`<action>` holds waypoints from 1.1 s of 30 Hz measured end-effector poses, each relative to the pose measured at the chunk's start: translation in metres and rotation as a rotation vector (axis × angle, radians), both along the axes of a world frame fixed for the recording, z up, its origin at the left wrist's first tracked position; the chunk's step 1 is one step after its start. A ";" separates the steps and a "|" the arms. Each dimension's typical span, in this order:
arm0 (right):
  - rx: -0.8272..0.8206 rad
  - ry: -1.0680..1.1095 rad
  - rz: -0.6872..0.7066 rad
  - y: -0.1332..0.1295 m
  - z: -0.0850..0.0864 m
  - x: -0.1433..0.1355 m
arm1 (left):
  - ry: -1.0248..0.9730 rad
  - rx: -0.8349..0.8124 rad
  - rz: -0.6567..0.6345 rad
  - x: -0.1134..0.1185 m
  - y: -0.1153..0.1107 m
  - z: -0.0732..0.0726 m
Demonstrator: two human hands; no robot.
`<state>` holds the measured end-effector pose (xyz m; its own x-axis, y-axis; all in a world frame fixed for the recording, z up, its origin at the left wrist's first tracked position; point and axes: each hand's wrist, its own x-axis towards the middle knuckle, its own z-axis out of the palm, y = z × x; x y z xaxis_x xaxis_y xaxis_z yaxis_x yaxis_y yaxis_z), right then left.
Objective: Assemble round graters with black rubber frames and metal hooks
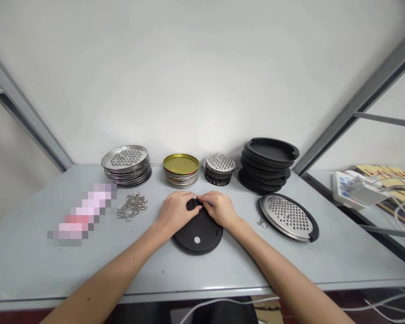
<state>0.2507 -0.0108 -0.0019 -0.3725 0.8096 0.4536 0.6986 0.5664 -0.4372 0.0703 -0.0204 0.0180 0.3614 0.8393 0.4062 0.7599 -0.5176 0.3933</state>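
A round black base (199, 236) lies flat on the table in front of me, with a pale round spot near its front and a small knob at its right. My left hand (178, 211) is closed over its far left edge, the thumb reaching inward across the surface. From the far right, my right hand (221, 208) pinches at the same edge. A small shiny metal piece (195, 197) shows between the fingertips of both hands; its shape is mostly hidden. Left of my hands lies a pile of bent wire hooks (132, 206).
Along the wall stand stacked metal grater discs (125, 159), gold-topped lids (181, 164), small grater discs (220, 164) and black bases (270, 153). At right lie an assembled round grater (288, 218) and a loose wire hook (262, 223). Shelf posts flank the table (87, 279).
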 end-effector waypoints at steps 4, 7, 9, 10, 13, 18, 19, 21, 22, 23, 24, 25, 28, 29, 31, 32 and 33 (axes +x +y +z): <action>-0.024 -0.045 -0.012 -0.002 0.002 -0.002 | 0.012 0.028 -0.029 0.000 -0.001 0.003; -0.014 -0.058 -0.017 -0.002 0.002 -0.003 | 0.029 0.040 -0.011 0.000 -0.002 0.003; -0.008 -0.079 -0.026 -0.003 0.002 -0.003 | 0.063 0.067 -0.006 0.000 -0.002 0.001; -0.004 -0.095 -0.035 -0.003 0.002 -0.003 | 0.084 0.083 -0.006 0.000 -0.002 0.001; 0.007 -0.137 -0.053 -0.004 0.002 -0.003 | 0.138 0.112 0.001 0.000 -0.002 -0.001; 0.011 -0.158 -0.042 -0.004 0.003 -0.002 | 0.170 0.036 0.016 0.002 -0.003 0.001; 0.014 -0.165 -0.042 -0.004 0.003 -0.002 | 0.166 0.003 0.023 0.003 -0.003 0.002; 0.021 -0.183 -0.039 -0.004 0.004 -0.003 | 0.149 -0.074 0.044 0.004 -0.005 0.005; 0.025 -0.191 -0.036 -0.004 0.004 -0.003 | 0.139 -0.112 0.058 0.005 -0.006 0.006; 0.028 -0.195 -0.032 -0.004 0.005 -0.003 | 0.131 -0.144 0.075 0.006 -0.007 0.007; 0.029 -0.197 -0.026 -0.003 0.005 -0.003 | 0.125 -0.169 0.094 0.006 -0.007 0.008; 0.028 -0.195 -0.021 -0.002 0.005 -0.003 | 0.122 -0.186 0.112 0.007 -0.008 0.009; 0.025 -0.182 -0.007 -0.001 0.005 -0.004 | 0.122 -0.208 0.155 0.009 -0.009 0.009; 0.025 -0.178 -0.002 0.000 0.004 -0.004 | 0.121 -0.213 0.164 0.010 -0.008 0.009; 0.025 -0.169 0.010 0.001 0.004 -0.004 | 0.110 -0.221 0.175 0.011 -0.008 0.007; 0.026 -0.163 0.016 0.001 0.003 -0.004 | 0.099 -0.223 0.176 0.011 -0.008 0.006; 0.026 -0.156 0.021 0.001 0.003 -0.004 | 0.085 -0.222 0.175 0.011 -0.008 0.006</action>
<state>0.2469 -0.0096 0.0010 -0.4566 0.7894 0.4102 0.7446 0.5915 -0.3093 0.0817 -0.0282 0.0235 0.2285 0.9568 0.1799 0.8650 -0.2843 0.4134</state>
